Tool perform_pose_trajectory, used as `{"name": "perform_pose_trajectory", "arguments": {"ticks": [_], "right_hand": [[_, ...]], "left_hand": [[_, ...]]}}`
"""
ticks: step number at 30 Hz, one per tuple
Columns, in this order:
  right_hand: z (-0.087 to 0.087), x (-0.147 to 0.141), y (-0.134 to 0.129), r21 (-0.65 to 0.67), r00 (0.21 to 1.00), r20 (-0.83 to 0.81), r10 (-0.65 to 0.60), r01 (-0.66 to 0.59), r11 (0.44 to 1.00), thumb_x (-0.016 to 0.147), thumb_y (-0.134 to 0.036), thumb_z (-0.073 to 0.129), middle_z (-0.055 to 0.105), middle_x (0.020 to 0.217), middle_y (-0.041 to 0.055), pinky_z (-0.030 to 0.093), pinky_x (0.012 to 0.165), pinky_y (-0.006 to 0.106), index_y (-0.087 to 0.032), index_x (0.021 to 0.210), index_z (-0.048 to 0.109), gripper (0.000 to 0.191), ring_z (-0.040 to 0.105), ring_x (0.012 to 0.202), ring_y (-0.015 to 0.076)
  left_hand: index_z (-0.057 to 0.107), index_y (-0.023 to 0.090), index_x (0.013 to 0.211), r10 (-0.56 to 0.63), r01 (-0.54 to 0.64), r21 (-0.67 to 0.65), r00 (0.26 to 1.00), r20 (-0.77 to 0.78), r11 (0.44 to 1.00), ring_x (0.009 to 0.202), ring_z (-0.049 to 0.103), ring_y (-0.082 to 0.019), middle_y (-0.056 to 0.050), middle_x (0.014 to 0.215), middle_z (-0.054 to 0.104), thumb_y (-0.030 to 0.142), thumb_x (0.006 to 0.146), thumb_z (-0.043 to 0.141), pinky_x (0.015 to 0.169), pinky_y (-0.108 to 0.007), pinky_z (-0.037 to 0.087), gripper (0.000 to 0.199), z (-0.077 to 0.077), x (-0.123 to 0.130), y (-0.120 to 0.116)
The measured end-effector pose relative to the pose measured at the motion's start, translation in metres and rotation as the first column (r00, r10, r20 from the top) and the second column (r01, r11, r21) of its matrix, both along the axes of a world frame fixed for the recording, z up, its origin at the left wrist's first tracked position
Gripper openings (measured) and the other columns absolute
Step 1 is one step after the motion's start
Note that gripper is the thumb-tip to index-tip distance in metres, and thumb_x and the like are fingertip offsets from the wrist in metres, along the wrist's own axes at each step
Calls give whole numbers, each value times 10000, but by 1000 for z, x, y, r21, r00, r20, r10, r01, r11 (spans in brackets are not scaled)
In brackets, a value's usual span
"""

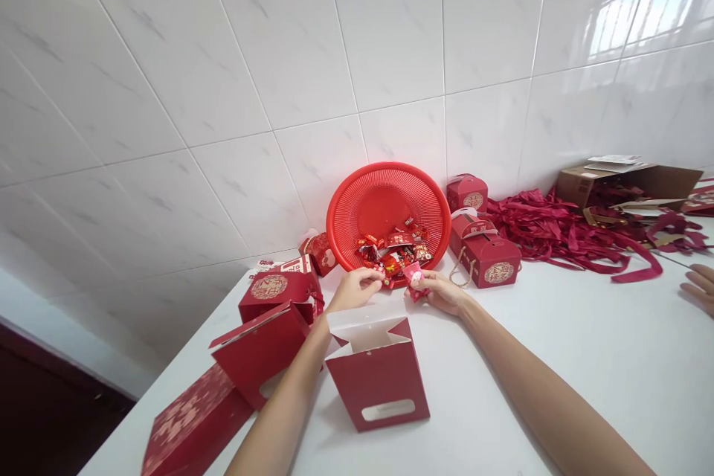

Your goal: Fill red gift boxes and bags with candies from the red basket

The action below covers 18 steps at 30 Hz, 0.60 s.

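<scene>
My left hand (355,290) is at the front rim of a red plastic basket (384,193), its fingers pinched on a small red-wrapped candy (384,277). My right hand (440,291) holds a pink candy packet (414,280) between thumb and fingers, just right of the left hand. Wrapped candies (399,239) lie in the bottom of the tilted basket. Below my hands an open red paper box (379,383) stands upright, its top unfolded and its white inside showing.
Red boxes (190,416) line the left table edge. Closed gift boxes (494,260) stand right of the basket, beside dark red ribbons (558,227). A cardboard box (658,182) lies farther right. Another person's hand (700,288) shows at the right edge. Behind is a tiled wall.
</scene>
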State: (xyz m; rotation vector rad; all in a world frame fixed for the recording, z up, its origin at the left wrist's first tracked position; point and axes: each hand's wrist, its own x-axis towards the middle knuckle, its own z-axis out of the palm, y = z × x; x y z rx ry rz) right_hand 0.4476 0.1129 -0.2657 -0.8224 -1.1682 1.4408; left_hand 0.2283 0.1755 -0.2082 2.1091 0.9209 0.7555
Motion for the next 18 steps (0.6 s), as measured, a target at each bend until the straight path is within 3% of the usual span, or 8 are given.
{"name": "perform_pose_trajectory", "arguments": {"ticks": [3, 5, 8, 10, 13, 18], "right_hand": [[-6, 0, 6, -21, 1000, -25, -14, 14, 1000, 700, -384, 774, 710, 762, 84, 399, 717, 402, -260, 726, 682, 156, 617, 715, 183], [-8, 0, 9, -30, 999, -33, -28, 27, 999, 674, -377, 793, 701, 738, 64, 397, 689, 394, -264, 707, 673, 168, 601, 671, 176], [-10, 0, 10, -38, 998, -57, -24, 22, 999, 707, -375, 787, 711, 769, 87, 393, 679, 398, -263, 726, 696, 146, 614, 688, 187], [-12, 0, 12, -59, 996, -76, -36, 32, 998, 695, -361, 806, 717, 773, 95, 401, 694, 399, -257, 732, 716, 143, 618, 702, 194], [-16, 0, 17, -90, 993, -91, -74, 66, 994, 620, -374, 847, 718, 741, 79, 411, 709, 400, -251, 698, 721, 192, 609, 688, 199], [-16, 0, 20, -63, 990, -113, -83, 77, 995, 634, -407, 836, 728, 754, 96, 411, 733, 443, -257, 704, 743, 190, 599, 678, 202]], "left_hand": [[753, 170, 902, -108, 125, 84, 978, -180, 989, 935, 671, -257, -97, 994, 746, 274, 860, 546, 909, -380, 504, 236, -12, 13, 7], [751, 157, 1017, -131, 166, 129, 960, -247, 978, 1040, 656, -279, -122, 1093, 732, 223, 862, 528, 983, -399, 476, 279, -20, 19, 14], [628, 147, 1307, -32, 94, 223, 963, -267, 970, 1373, 448, -316, -158, 1444, 538, 183, 842, 563, 1146, -439, 346, 471, -32, 27, 29], [519, 169, 1422, 17, 59, 269, 962, -272, 961, 1462, 321, -312, -144, 1563, 388, 232, 859, 588, 1184, -455, 300, 570, -38, 31, 41], [470, 210, 1455, 36, 61, 333, 960, -279, 941, 1468, 310, -311, -130, 1588, 339, 339, 889, 606, 1188, -470, 303, 596, -42, 38, 56], [517, 213, 1407, 114, 41, 430, 938, -328, 902, 1384, 397, -358, -147, 1541, 397, 441, 845, 678, 1129, -518, 351, 627, -39, 48, 63]]}}
